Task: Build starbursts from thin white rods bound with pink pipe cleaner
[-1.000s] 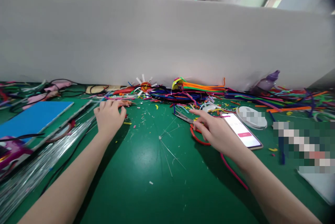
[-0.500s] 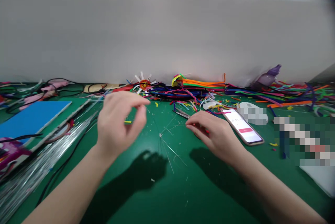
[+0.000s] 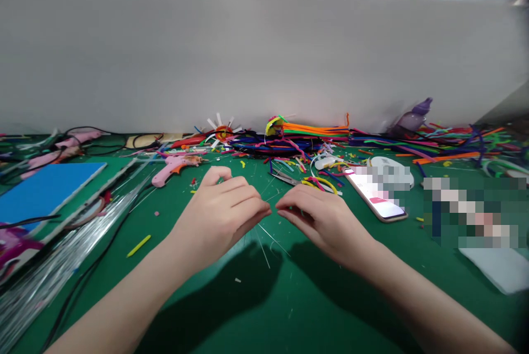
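My left hand point(image 3: 225, 213) and my right hand point(image 3: 320, 216) meet fingertip to fingertip over the middle of the green table point(image 3: 198, 310). Both are curled into a pinch. A fan of thin silver wires point(image 3: 264, 243) sticks out from under and between the fingertips, and my left hand's fingers close on it. What the right fingertips pinch is too small to make out. Just beyond the hands lie scissors point(image 3: 285, 177) and a yellow pipe-cleaner loop point(image 3: 320, 182).
A pink glue gun point(image 3: 173, 165) lies at the back left. Along the white partition point(image 3: 248, 56) runs a heap of coloured pipe cleaners point(image 3: 318, 134). To the right is a phone point(image 3: 378, 199). At left are a blue sheet point(image 3: 45, 188) and long silver wires point(image 3: 61, 266).
My left hand left the glue gun at the back and came to the centre. My right hand moved left from the phone. Both now pinch together at the wire fan.
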`<control>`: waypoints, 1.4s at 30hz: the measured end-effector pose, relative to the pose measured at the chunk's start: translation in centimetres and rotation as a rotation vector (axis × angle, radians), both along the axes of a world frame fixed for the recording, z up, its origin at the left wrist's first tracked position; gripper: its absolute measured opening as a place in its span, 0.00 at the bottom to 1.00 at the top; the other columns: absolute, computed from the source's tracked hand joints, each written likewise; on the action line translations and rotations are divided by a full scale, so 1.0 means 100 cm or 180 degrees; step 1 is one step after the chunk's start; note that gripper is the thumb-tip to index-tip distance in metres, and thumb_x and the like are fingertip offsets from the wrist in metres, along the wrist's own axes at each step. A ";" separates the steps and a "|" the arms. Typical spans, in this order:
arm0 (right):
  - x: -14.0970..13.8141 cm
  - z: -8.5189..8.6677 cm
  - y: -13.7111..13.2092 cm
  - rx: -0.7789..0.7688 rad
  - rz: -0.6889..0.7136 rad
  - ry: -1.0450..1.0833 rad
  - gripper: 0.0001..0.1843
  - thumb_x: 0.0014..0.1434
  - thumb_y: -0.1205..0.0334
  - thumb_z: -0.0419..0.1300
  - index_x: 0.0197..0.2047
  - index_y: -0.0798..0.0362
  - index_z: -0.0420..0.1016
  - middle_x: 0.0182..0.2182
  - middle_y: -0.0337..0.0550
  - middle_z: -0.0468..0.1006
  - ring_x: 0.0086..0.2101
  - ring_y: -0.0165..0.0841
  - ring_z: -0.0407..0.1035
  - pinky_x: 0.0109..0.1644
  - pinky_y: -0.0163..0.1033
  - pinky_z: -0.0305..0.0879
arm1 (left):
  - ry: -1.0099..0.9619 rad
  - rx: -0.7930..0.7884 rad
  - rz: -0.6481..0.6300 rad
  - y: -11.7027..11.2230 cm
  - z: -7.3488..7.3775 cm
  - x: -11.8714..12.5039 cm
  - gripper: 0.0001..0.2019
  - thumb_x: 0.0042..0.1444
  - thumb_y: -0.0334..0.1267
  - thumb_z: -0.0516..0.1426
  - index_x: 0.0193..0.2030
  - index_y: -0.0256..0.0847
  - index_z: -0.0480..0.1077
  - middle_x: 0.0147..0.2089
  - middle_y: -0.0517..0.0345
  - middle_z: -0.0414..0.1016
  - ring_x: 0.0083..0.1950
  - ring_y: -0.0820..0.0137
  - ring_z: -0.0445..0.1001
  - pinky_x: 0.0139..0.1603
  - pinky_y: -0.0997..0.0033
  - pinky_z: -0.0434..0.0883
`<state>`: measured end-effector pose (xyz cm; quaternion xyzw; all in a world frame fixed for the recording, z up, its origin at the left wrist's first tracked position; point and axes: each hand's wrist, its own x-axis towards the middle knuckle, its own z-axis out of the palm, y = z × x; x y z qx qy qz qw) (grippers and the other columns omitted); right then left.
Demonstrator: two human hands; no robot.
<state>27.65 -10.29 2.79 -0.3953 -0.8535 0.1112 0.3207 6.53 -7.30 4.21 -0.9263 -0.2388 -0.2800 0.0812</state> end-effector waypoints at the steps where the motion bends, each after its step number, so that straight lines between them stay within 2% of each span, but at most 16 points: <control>1: 0.001 -0.001 0.001 0.0058 -0.0005 -0.0058 0.08 0.64 0.63 0.53 0.40 0.54 0.72 0.34 0.42 0.76 0.34 0.28 0.68 0.38 0.33 0.63 | 0.0019 0.0012 0.0010 0.001 -0.001 0.000 0.05 0.61 0.34 0.54 0.36 0.42 0.71 0.31 0.64 0.76 0.33 0.72 0.70 0.43 0.64 0.56; 6: 0.008 -0.002 0.004 0.0244 -0.0021 -0.0186 0.09 0.64 0.63 0.53 0.40 0.53 0.75 0.33 0.40 0.77 0.33 0.28 0.69 0.38 0.33 0.62 | 0.0121 -0.0056 0.0035 0.005 -0.003 -0.003 0.06 0.62 0.32 0.52 0.37 0.41 0.71 0.30 0.62 0.75 0.34 0.72 0.71 0.45 0.63 0.57; 10: 0.010 0.005 0.003 -0.0159 -0.0106 -0.0153 0.06 0.61 0.64 0.56 0.39 0.52 0.74 0.33 0.37 0.77 0.32 0.26 0.69 0.36 0.31 0.61 | 0.0052 -0.0192 0.0043 0.007 -0.004 -0.004 0.07 0.62 0.32 0.52 0.38 0.41 0.71 0.32 0.61 0.74 0.35 0.72 0.71 0.45 0.64 0.58; 15: 0.007 0.005 0.002 -0.0529 -0.0265 -0.0666 0.07 0.63 0.65 0.52 0.39 0.53 0.71 0.33 0.39 0.76 0.31 0.28 0.68 0.34 0.34 0.59 | 0.0260 -0.0146 0.0034 0.006 -0.011 0.000 0.08 0.62 0.29 0.51 0.38 0.40 0.71 0.31 0.60 0.74 0.35 0.71 0.71 0.45 0.63 0.58; 19: 0.004 0.001 0.002 -0.0342 -0.0218 -0.0829 0.12 0.66 0.61 0.48 0.41 0.54 0.71 0.35 0.42 0.76 0.36 0.31 0.69 0.39 0.37 0.60 | 0.0243 -0.0115 0.0001 0.005 -0.014 0.002 0.08 0.62 0.27 0.50 0.39 0.39 0.70 0.30 0.61 0.75 0.32 0.72 0.70 0.44 0.63 0.57; 28: 0.005 -0.001 0.003 0.0218 -0.0199 -0.1026 0.17 0.67 0.59 0.45 0.37 0.55 0.73 0.30 0.42 0.75 0.31 0.31 0.67 0.34 0.37 0.56 | 0.0108 -0.0272 -0.0058 0.006 -0.014 0.002 0.08 0.63 0.29 0.50 0.39 0.40 0.70 0.29 0.62 0.74 0.29 0.73 0.69 0.42 0.63 0.57; 37: 0.001 -0.003 0.002 -0.0193 -0.0220 -0.1146 0.16 0.67 0.61 0.44 0.39 0.55 0.71 0.33 0.42 0.74 0.33 0.31 0.68 0.35 0.36 0.58 | 0.0190 -0.0095 -0.0150 0.008 -0.019 0.001 0.10 0.61 0.26 0.50 0.44 0.39 0.69 0.33 0.58 0.76 0.33 0.72 0.71 0.46 0.61 0.58; 42: 0.002 -0.003 0.001 -0.0043 -0.0252 -0.1236 0.19 0.68 0.59 0.42 0.39 0.55 0.71 0.31 0.42 0.75 0.31 0.31 0.69 0.32 0.37 0.55 | 0.0162 -0.0040 -0.0214 0.008 -0.021 0.002 0.10 0.61 0.25 0.50 0.45 0.38 0.69 0.31 0.60 0.76 0.30 0.73 0.70 0.46 0.61 0.58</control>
